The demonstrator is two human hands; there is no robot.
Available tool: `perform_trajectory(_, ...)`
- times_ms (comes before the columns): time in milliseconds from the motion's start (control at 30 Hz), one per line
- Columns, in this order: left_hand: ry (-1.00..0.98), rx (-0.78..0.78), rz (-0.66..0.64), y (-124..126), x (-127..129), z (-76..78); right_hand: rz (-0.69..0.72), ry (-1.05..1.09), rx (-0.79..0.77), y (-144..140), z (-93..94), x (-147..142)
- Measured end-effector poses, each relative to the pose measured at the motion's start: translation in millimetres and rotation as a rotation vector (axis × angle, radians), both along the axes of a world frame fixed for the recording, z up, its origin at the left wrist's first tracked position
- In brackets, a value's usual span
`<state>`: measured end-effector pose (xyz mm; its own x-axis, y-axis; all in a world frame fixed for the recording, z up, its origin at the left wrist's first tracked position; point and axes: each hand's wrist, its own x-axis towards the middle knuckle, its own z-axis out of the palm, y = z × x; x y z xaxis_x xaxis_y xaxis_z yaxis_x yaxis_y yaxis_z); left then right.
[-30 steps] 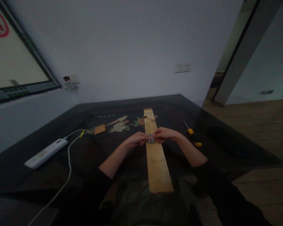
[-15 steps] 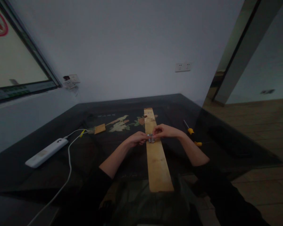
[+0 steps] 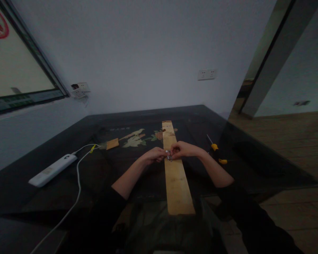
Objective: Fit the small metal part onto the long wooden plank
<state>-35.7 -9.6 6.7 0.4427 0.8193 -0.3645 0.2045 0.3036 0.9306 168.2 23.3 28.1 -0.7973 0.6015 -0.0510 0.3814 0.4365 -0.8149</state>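
A long pale wooden plank (image 3: 176, 183) lies lengthwise on the dark table (image 3: 69, 169), running away from me. Over its middle, my left hand (image 3: 154, 155) and my right hand (image 3: 182, 149) meet, fingertips pinched together on a small shiny metal piece (image 3: 169, 156) that sits on or just above the plank. The dim light hides what kind of metal piece it is. Both forearms are bare below dark sleeves.
A yellow-handled screwdriver (image 3: 215, 150) lies right of the plank. A small wooden block (image 3: 112, 144) sits at the left of a floral inlay. A white power strip (image 3: 52, 169) with its cable rests at the table's left. Wall sockets and wooden floor are beyond.
My right hand has shifted slightly toward the left, fingers curling tighter over the metal piece. My left hand stays nearly still.
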Motion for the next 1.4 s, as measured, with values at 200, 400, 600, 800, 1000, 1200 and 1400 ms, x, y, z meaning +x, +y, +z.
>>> perform_trajectory(200,-0.022,0.004,-0.001,-1.3,0.5,1.1,-0.009,0.054,0.006,1.1,-1.8,-2.1)
perform_trajectory(400,-0.017,0.013,0.020,-3.1,1.1,2.8,-0.023,0.067,0.063,-1.5,1.0,-3.6)
perform_trajectory(600,-0.033,0.001,0.034,-2.0,2.6,2.5,-0.020,0.045,0.183,-3.1,0.8,-4.8)
perform_trajectory(800,-0.026,0.012,0.059,-0.6,2.1,0.1,-0.027,0.062,0.149,-2.4,-0.3,-5.2)
perform_trajectory(1000,-0.031,0.028,0.043,2.4,0.1,-4.5,-0.031,0.041,0.107,1.2,-1.2,-2.4)
perform_trajectory(1200,-0.023,0.040,0.041,1.8,0.2,-4.9,-0.003,0.002,0.102,3.2,-0.5,0.1)
perform_trajectory(1400,-0.017,0.056,0.038,1.5,-0.8,-3.9,0.003,0.001,0.099,2.8,0.1,-0.2)
